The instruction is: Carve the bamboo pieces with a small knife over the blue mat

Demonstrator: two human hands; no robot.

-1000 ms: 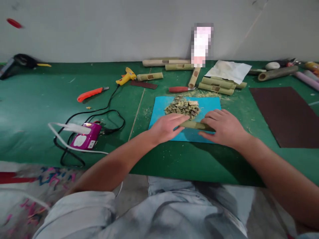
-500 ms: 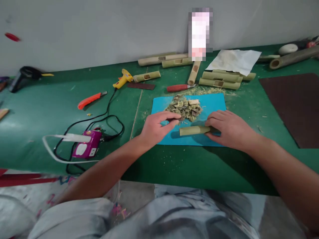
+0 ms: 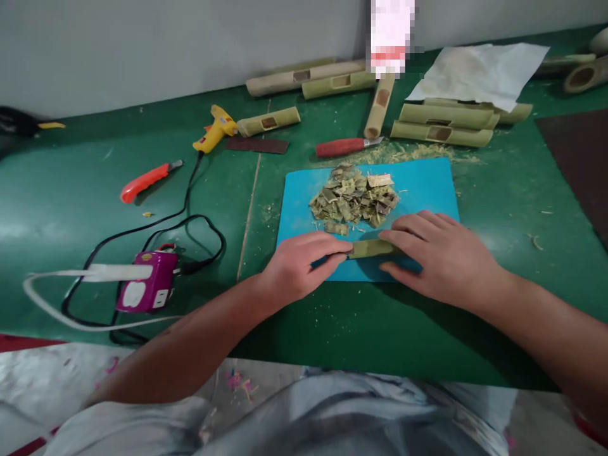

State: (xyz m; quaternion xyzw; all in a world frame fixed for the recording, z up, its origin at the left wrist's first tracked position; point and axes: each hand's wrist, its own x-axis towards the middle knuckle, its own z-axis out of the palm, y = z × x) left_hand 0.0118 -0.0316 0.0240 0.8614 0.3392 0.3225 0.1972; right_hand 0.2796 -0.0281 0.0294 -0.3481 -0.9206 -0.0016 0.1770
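Note:
A short green bamboo piece (image 3: 368, 248) lies on the front part of a blue cutting mat (image 3: 427, 183). My left hand (image 3: 297, 266) has its fingers curled and pinched on the piece's left end. My right hand (image 3: 439, 256) rests over the right end, fingers laid along it and holding it down. Just behind my fingers sits a heap of small bamboo chips (image 3: 354, 199) on the mat.
On the green table: a red-handled knife (image 3: 344, 147), an orange utility knife (image 3: 145, 180), a yellow glue gun (image 3: 215, 128) with black cord, a purple power strip (image 3: 145, 289), several cut bamboo tubes (image 3: 439, 123), white paper (image 3: 479, 69), a dark sheet (image 3: 582, 158) at right.
My left hand, lifted off the bamboo piece half a second ago, has come back and pinched its left end. The camera has tilted down and closer; my right hand stayed on the piece.

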